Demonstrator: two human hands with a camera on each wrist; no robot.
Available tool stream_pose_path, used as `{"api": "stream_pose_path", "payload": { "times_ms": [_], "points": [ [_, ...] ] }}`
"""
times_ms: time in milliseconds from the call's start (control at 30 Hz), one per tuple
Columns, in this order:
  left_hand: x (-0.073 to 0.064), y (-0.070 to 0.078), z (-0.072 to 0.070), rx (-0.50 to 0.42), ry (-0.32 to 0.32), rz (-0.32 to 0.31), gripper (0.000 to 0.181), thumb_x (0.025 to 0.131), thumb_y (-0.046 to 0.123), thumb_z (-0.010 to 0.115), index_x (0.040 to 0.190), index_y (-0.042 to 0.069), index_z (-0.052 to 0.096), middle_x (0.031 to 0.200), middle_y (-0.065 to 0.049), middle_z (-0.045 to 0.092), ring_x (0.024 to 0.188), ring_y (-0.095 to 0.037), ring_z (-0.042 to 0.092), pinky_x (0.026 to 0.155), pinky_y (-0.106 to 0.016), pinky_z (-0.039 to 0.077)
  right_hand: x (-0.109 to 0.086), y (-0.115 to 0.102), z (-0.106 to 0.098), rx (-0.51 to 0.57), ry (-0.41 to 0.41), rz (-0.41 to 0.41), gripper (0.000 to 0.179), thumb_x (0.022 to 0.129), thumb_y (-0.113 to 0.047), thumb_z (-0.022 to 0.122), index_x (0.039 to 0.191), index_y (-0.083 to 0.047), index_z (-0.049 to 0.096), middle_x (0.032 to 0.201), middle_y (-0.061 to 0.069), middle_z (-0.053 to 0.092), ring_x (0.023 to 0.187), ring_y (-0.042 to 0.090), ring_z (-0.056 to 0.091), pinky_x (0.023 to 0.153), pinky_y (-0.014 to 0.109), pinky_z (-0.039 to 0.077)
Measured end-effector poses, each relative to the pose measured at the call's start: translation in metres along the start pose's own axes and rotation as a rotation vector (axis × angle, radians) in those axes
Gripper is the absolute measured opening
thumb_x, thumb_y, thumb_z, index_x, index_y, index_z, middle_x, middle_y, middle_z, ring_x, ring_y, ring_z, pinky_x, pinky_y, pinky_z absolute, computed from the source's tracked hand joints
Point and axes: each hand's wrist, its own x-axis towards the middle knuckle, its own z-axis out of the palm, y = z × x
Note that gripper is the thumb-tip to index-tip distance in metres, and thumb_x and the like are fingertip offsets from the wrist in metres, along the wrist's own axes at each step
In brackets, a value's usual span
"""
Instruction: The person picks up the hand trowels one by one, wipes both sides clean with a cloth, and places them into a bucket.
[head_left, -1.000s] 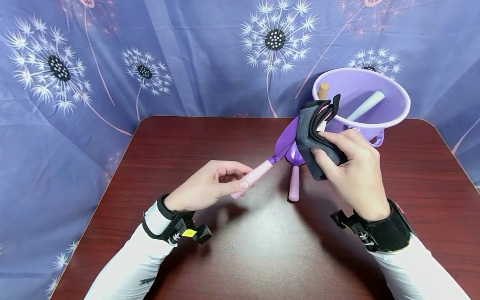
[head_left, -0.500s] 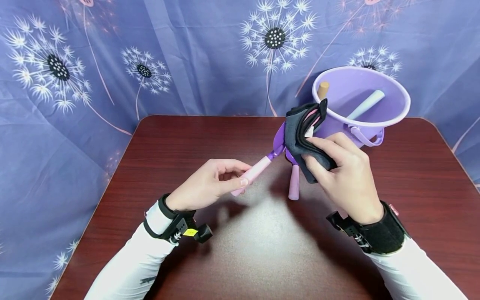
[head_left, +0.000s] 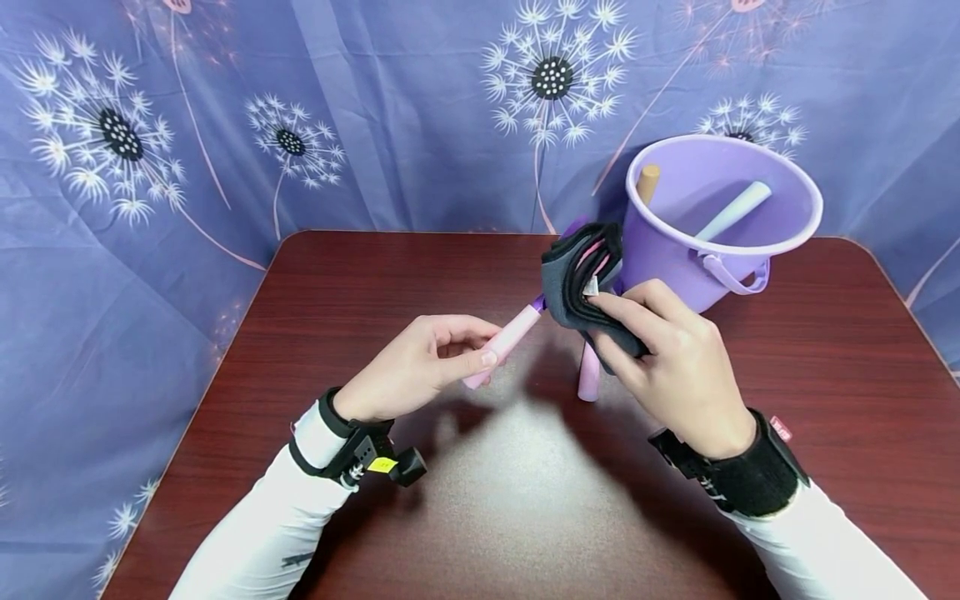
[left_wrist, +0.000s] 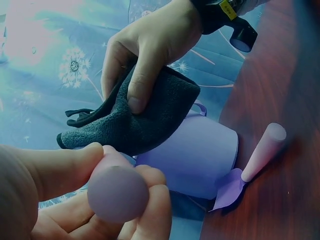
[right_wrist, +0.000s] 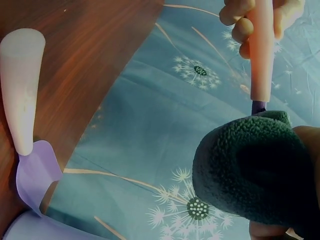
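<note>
Thumb and fingers of my left hand (head_left: 408, 367) grip the pink handle of a garden trowel (head_left: 512, 335), held above the table and slanting up to the right. A folded dark grey cloth (head_left: 564, 287) covers most of its purple blade; only the blade's tip and neck show in the head view. My right hand (head_left: 675, 358) pinches this cloth between thumb and fingers against the blade. A second trowel (right_wrist: 21, 90), also pink-handled with a purple blade, lies on the table below the cloth, its blade next to the bucket (head_left: 667, 262).
The lilac bucket stands at the back right, its handle hanging down in front. Inside it are a tan wooden handle (head_left: 648, 182) and a pale blue handle (head_left: 735, 210). Behind the dark red table (head_left: 375, 275) hangs a dandelion-print curtain (head_left: 420, 125).
My right hand has drawn the cloth left and down along the blade, from its far part to near the handle. My left hand and its trowel stay almost still.
</note>
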Motion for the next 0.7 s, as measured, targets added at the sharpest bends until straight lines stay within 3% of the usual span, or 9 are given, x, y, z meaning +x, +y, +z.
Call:
{"api": "stream_pose_path", "payload": {
  "times_ms": [433,700],
  "points": [
    [0.0001,0.0015,-0.001,-0.015,0.042,-0.016,0.027,0.096,0.021,0.067,0.122,0.013,0.07,0.099,-0.01,0.07,0.089,-0.019,0.064,0.077,-0.032,0.051,0.0002,-0.0016,0.0019,-0.022,-0.052,-0.095,0.03,0.084,-0.014,0.072,0.115,-0.01,0.074,0.091,0.003,0.059,0.071,0.012,0.052,0.058,0.034,0.045],
    [-0.0009,0.0054,-0.0022,-0.152,0.008,-0.051,0.028,0.099,0.02,0.062,0.124,0.008,0.067,0.1,-0.012,0.069,0.088,-0.035,0.066,0.083,-0.04,0.053,0.0015,-0.001,0.0012,-0.049,-0.063,-0.154,0.031,0.086,-0.012,0.068,0.116,-0.008,0.073,0.092,0.007,0.059,0.072,0.024,0.054,0.061,0.04,0.044]
  ]
}}
